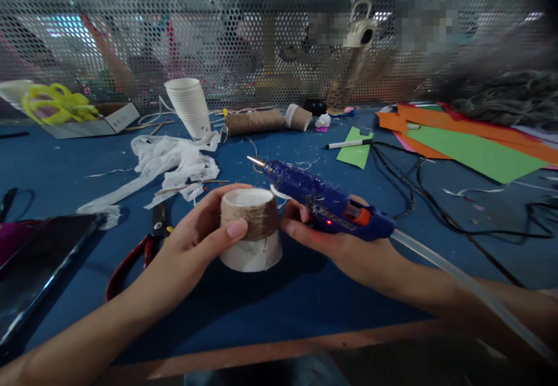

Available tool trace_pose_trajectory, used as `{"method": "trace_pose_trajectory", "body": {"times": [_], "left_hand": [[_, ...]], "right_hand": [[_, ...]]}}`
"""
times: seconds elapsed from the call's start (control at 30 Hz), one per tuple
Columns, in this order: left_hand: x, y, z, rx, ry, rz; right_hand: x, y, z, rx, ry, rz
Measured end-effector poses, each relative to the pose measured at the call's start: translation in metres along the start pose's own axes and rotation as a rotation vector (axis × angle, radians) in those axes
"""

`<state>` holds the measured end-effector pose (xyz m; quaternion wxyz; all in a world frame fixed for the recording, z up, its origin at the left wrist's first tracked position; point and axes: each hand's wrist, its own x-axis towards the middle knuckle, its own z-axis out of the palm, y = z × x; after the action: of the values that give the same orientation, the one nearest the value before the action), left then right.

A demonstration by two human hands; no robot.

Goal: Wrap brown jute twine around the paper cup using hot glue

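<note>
My left hand [209, 229] is wrapped round a white paper cup [253, 255], its thumb pressed on the brown twine [264, 217] that covers the cup's upper part. The narrow end of the cup faces up. In my right hand [335, 240] is a blue hot glue gun [314, 191], with its red light on. Its metal nozzle points left, above and behind the cup, not touching it. A clear glue stick [457, 281] runs out of the gun's back over my right forearm. My right fingertips are close to the cup; whether they touch it I cannot tell.
Red-handled pliers [148, 249] and a dark tablet-like device [39, 270] lie left. Behind are white mesh strips [174, 159], stacked paper cups [189, 107], a twine roll [255, 122] and a bottle [351, 60]. Coloured paper [475, 147] and a black cable [410, 179] lie right.
</note>
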<state>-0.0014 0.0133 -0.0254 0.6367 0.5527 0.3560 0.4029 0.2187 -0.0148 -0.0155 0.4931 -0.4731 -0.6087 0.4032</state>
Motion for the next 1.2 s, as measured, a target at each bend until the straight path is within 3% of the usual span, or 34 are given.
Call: {"method": "trace_pose_trajectory", "body": {"times": [0.17, 0.23, 0.4, 0.7, 1.2], "left_hand": [[0.001, 0.004, 0.003, -0.004, 0.018, -0.014], [0.000, 0.008, 0.007, -0.029, 0.055, -0.072], [-0.001, 0.010, 0.013, -0.156, 0.013, -0.190], [-0.001, 0.004, 0.007, 0.096, 0.064, -0.153], [-0.003, 0.008, 0.009, 0.093, 0.065, -0.099]], "right_hand": [[0.000, 0.001, -0.001, 0.011, -0.013, 0.013], [0.000, 0.000, 0.000, 0.025, -0.012, 0.043], [-0.002, -0.001, 0.002, -0.007, -0.005, 0.108], [-0.005, 0.003, 0.001, 0.037, -0.070, -0.055], [-0.005, -0.001, 0.000, -0.043, -0.070, -0.021]]}}
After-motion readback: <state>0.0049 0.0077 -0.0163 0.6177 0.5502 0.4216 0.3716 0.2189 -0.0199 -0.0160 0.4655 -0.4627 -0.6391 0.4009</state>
